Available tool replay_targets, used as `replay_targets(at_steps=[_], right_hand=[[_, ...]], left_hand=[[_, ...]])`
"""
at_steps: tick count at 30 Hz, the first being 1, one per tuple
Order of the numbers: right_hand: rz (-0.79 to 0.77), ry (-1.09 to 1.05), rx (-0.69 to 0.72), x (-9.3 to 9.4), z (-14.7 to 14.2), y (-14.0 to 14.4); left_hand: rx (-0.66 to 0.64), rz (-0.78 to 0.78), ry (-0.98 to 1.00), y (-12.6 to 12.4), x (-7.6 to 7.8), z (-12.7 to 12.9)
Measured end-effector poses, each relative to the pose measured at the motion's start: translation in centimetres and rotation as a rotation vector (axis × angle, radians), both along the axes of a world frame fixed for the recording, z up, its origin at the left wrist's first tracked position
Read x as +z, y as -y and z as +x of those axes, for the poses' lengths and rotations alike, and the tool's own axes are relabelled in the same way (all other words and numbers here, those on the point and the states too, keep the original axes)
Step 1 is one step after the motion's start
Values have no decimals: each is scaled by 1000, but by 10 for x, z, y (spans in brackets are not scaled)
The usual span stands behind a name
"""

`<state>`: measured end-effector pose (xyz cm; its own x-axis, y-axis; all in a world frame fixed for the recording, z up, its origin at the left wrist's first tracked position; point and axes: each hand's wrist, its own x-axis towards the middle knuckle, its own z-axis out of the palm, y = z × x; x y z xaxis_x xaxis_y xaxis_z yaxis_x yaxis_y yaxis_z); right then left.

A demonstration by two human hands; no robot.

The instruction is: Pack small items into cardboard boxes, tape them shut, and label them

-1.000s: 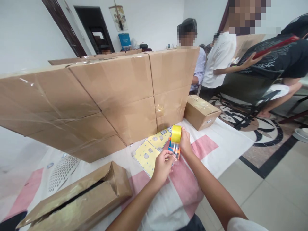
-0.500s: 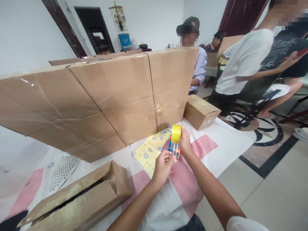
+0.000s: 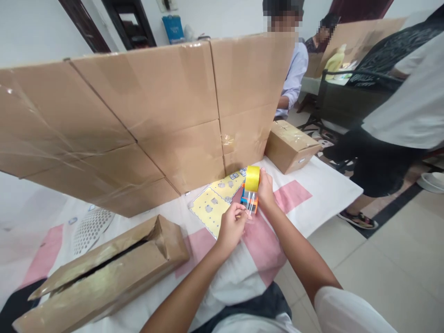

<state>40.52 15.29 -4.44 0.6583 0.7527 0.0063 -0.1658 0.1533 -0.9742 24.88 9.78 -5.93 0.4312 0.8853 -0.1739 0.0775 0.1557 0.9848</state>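
Note:
My right hand (image 3: pixel 266 188) is closed around a tape dispenser (image 3: pixel 249 199) with blue and orange parts and a yellow roll of tape (image 3: pixel 253 178) on it. A clear strip of tape (image 3: pixel 250 213) runs down from the roll, and my left hand (image 3: pixel 233 225) pinches its loose end. Both hands hover close together above the table's near part. Behind them lies a yellow patterned sheet (image 3: pixel 208 205) with grey and blue drawings. Part of the dispenser is hidden by my fingers.
A tall cardboard wall (image 3: pixel 173 101) stands across the table. One closed carton (image 3: pixel 293 144) sits at right; a long carton with a gapped top (image 3: pixel 114 273) lies at left front. A white and pink cloth (image 3: pixel 329 185) covers the table. Other people are beyond and at right.
The view has tilted down slightly. Both hands keep the same hold on the dispenser and tape end. The person in white at right has come nearer along the table's right side.

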Motion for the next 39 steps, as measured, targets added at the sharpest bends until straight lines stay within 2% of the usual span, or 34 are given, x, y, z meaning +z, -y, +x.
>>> replay_targets(at_steps=[5,10,15,25,33,39], right_hand=[[28,2,-46,-2,1,-2],[35,20,8,-4,2,-4],[37,3,-24,-8,3,-6],[44,-46,0,-11,6,-8],[-5,-6,-9,-13,9,-9],[46,-45,30,-15,9,-9]], left_hand=[[-4,3,4,2,0,-2],[1,-21,-3,3,-2,-3],[4,-14,-12,3,-4,-3],[14,-1,-25,6,-6,-6],[27,-21,-28,8,0,-7],[26,-32,-18,10,-1,-8]])
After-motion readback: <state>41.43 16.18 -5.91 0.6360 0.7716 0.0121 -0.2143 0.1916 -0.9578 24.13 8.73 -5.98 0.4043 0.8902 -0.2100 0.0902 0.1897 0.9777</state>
